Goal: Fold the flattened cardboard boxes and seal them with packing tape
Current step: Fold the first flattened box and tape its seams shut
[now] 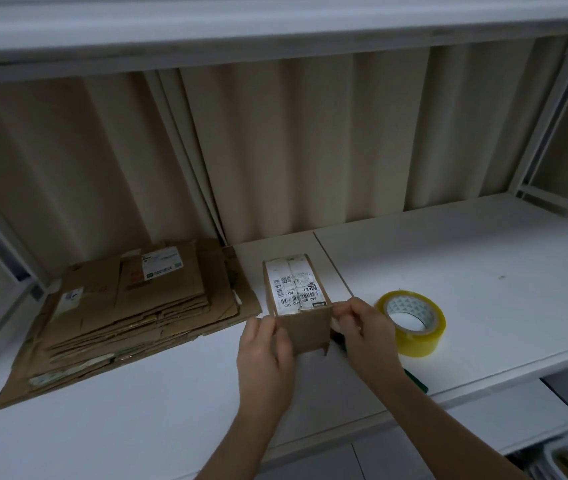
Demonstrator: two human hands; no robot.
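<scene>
One folded box (298, 299), one tape roll (411, 322), one stack of flattened boxes (130, 313).

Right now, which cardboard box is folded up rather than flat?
The small labelled box held between left hand and right hand. It stands as a box; the others lie flattened in the stack to its left.

Small folded box (298, 299) stands on white shelf (466, 271), shipping label on top. Left hand (264, 344) grips its near-left edge, right hand (362, 332) pinches the near-right corner. Tape roll (412, 322) just right of it. Flattened cardboard stack (130, 313) lies to the left.
</scene>
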